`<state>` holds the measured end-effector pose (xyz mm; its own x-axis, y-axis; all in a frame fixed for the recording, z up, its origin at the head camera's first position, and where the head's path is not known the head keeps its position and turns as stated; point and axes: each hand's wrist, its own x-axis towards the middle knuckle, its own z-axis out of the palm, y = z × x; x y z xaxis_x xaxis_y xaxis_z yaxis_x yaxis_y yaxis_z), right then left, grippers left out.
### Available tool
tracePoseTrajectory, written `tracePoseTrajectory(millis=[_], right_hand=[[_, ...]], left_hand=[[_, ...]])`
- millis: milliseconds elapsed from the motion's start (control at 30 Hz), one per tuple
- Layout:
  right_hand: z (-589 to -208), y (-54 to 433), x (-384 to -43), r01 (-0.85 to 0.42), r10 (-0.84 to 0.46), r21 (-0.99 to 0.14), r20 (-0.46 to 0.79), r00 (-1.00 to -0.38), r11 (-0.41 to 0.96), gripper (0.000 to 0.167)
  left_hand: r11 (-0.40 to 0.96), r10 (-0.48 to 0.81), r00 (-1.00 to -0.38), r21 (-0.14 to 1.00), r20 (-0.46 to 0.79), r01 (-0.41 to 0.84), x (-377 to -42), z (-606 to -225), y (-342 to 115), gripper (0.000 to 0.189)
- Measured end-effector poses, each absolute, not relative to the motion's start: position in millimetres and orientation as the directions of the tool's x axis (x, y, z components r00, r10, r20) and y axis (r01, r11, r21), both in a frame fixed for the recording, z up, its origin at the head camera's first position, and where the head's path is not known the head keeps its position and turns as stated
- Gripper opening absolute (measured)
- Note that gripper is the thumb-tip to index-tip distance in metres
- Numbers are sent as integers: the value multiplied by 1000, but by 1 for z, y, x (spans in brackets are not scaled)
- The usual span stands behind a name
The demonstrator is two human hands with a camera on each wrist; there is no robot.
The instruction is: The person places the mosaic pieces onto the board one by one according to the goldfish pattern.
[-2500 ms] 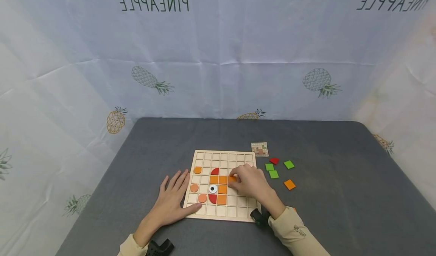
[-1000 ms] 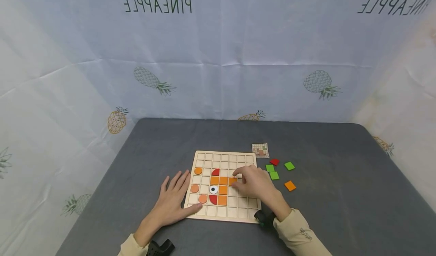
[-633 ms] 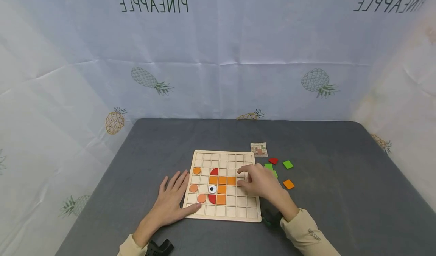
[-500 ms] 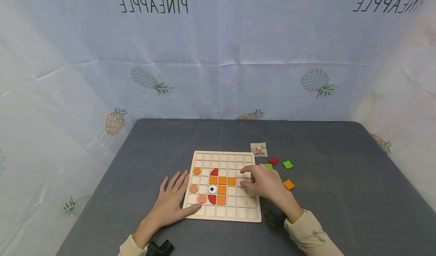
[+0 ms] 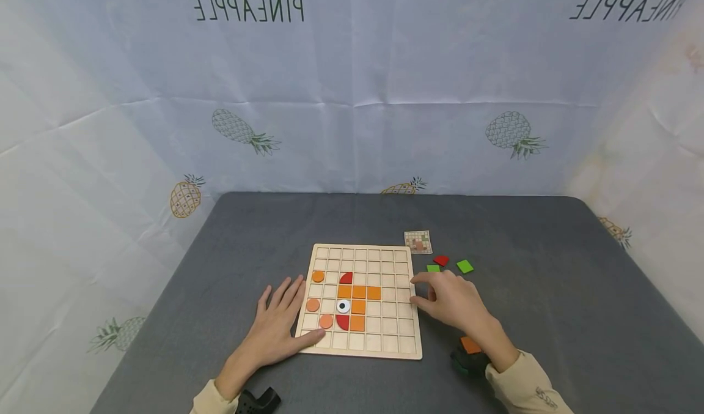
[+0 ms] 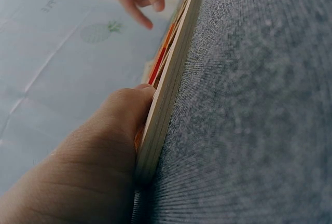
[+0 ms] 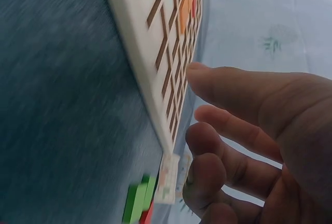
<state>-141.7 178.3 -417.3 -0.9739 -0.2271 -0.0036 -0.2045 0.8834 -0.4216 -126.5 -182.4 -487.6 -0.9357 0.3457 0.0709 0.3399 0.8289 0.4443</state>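
A wooden grid board (image 5: 389, 343) lies on the table, bearing orange square tiles (image 5: 359, 307), red quarter-round tiles (image 5: 346, 277), several orange discs (image 5: 318, 276) and a white eye disc (image 5: 343, 306). My left hand (image 5: 279, 325) lies spread at the board's left edge, its thumb over the near left corner. In the left wrist view the thumb (image 6: 127, 107) rests on the board's rim. My right hand (image 5: 453, 298) hovers at the board's right edge, thumb and fingers apart and bent, nothing between them. In the right wrist view the gap between thumb and fingers also shows nothing held.
Right of the board lie a red tile (image 5: 441, 260), a green tile (image 5: 465, 266) and another green tile (image 5: 433, 268) partly hidden by my hand. An orange tile (image 5: 470, 344) sits by my right wrist. A small pattern card (image 5: 418, 242) is at the board's far right corner.
My right hand has let go of the orange square at the right end of its row and moved right, off the grid to the board's edge. The left hand stays put.
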Motion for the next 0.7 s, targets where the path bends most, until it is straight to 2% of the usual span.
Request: tracePoseTrajectory(millis=[700], right_hand=[[-428, 246, -124, -27, -62, -371, -84, -995, 928, 45]], left_hand=[[836, 348, -935, 427, 70, 344, -127, -487, -183, 107]])
